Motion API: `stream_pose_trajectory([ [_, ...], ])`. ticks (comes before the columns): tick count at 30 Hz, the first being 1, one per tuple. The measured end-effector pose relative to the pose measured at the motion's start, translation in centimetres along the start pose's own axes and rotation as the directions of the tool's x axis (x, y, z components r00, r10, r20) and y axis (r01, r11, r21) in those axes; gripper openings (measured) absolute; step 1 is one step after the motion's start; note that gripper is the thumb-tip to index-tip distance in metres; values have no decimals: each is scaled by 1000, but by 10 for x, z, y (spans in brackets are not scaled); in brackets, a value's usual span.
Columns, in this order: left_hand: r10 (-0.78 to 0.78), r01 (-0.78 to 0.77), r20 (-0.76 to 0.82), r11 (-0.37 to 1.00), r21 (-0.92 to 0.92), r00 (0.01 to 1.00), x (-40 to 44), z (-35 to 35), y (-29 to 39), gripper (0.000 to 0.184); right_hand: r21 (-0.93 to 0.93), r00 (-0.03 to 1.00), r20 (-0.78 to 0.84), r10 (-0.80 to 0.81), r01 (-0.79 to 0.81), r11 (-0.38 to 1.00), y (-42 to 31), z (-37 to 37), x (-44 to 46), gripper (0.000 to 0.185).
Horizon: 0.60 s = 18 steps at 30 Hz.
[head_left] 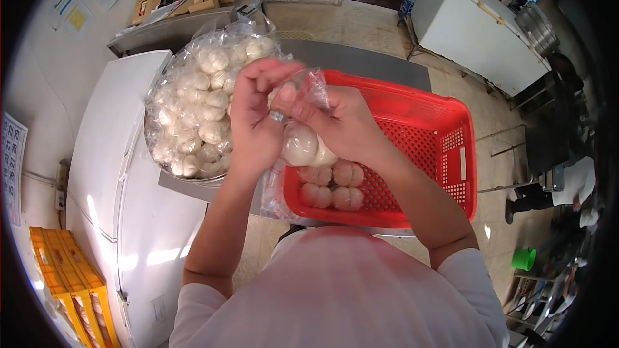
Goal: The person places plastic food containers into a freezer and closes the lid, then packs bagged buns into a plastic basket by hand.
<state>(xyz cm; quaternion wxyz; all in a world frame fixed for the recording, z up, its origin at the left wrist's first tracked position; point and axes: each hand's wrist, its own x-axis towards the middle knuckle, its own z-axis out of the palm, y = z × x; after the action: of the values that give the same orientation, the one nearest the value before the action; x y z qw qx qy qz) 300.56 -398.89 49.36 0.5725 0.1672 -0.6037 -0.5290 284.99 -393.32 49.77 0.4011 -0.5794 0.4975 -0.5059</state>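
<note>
Between my hands hangs a clear plastic bag of round white buns, above the left end of a red crate. My left hand is curled at the bag's neck, its fingertips slightly blurred. My right hand pinches the gathered plastic, with the thumb against it and the loose end of the bag sticking up. A small shiny band shows by my left thumb; I cannot tell what it is. Inside the red crate, bagged buns lie in the near left corner.
To the left, a big heap of bagged white buns fills a round container. Both stand on a grey table. A white cabinet is at left, with a yellow crate below. A white chest freezer stands behind; a person is far right.
</note>
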Motion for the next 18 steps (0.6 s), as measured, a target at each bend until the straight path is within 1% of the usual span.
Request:
stream_pose_trajectory([
  [1,20,-18,-89,1000,26,996,-3,4,-3,42,54,999,-43,14,-12,998,-1,-1,-2,24],
  [2,-123,123,26,992,23,992,-14,2,-6,50,109,996,-86,31,-22,994,-4,-2,-4,23],
  [3,-264,261,138,965,36,955,-32,-5,-10,58,165,991,-126,52,-31,986,-5,-3,-6,23],
  [4,-395,391,246,918,66,885,-44,-8,-13,66,117,989,-144,42,-25,993,1,-4,-4,23],
  [6,-509,515,222,856,35,832,-58,10,-21,72,26,983,-180,28,-24,999,24,-4,-2,23],
  [7,-561,570,211,821,17,801,-62,17,-25,75,30,984,-178,28,-23,999,32,-4,-3,23],
  [10,-469,531,302,830,-171,830,-66,16,-36,71,16,984,-179,19,-17,1000,46,-11,-5,22],
  [13,-614,596,296,787,160,732,-61,18,-33,57,-10,985,-173,20,-22,1000,52,-24,-10,21],
  [15,-685,674,160,729,122,711,-58,23,-49,47,-13,989,-148,15,-17,1000,48,-29,-15,27],
  [16,-715,709,92,699,97,693,-56,25,-54,42,-281,984,-71,-166,140,950,44,-32,-21,34],
  [17,-745,756,153,653,-28,649,-55,26,-56,40,-511,948,53,-314,296,807,39,-33,-32,41],
  [18,-762,793,217,592,-148,610,-52,27,-55,39,-584,938,124,-325,334,740,40,-37,-40,48],
])
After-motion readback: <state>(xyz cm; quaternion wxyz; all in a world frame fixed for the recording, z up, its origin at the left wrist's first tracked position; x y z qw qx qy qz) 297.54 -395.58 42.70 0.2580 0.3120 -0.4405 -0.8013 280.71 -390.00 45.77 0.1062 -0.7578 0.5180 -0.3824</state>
